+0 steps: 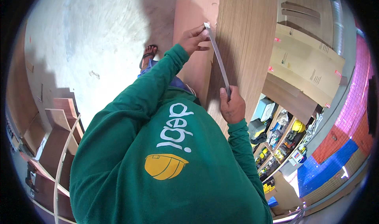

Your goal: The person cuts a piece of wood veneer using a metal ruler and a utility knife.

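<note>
A long, thin grey bar that looks like a flat metal file (219, 58) slants across the long edge of a wooden box-like piece. My left hand (193, 39) pinches its far, light-coloured tip between thumb and fingers. Around its dark near end my right hand (233, 105) is closed, above the wood-grain face. This wood-grain panel (246, 38) lies to the right of the edge, and a plain pinkish-tan panel (193, 10) meets it on the left. Whether the bar touches the edge along its length cannot be made out.
Large brown cardboard sheets (304, 62) lie beyond the panel at right. Open shelving with tools and a yellow helmet (298, 126) stands below them. Wooden cabinet frames (59, 145) are at lower left. A sandalled foot (148, 55) rests on the concrete floor (87, 58).
</note>
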The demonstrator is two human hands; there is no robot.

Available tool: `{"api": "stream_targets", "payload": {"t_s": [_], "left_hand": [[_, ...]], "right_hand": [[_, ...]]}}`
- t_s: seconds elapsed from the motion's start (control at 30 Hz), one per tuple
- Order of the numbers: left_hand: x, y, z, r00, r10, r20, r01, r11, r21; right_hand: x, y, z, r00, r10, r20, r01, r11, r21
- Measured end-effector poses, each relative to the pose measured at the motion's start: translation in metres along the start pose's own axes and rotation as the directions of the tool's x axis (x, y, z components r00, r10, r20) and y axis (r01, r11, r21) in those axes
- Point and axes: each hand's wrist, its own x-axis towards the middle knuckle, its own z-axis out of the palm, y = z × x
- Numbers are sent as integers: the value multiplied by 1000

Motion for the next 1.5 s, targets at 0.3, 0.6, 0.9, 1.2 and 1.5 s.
{"api": "stream_targets", "payload": {"t_s": [0.3, 0.6, 0.9, 1.2, 1.5], "left_hand": [[-3, 5, -4, 993, 18, 116, -7, 995, -95], [-1, 0, 8, 994, 92, -56, -87, 992, 97], [55, -49, 12, 975, 182, -125, -82, 825, 560], [64, -56, 44, 921, 232, -312, 40, 742, 669], [60, -78, 38, 908, 287, -305, -2, 732, 681]], "right_hand": [[-14, 4, 17, 985, -25, -173, 30, 999, 27], [-10, 11, 17, 998, -62, -12, 63, 984, 166], [-8, 12, 14, 995, -55, 85, 46, 993, 112], [-4, 15, 16, 989, -2, 145, -4, 999, 42], [-10, 29, 23, 962, 81, 261, -63, 995, -79]]}}
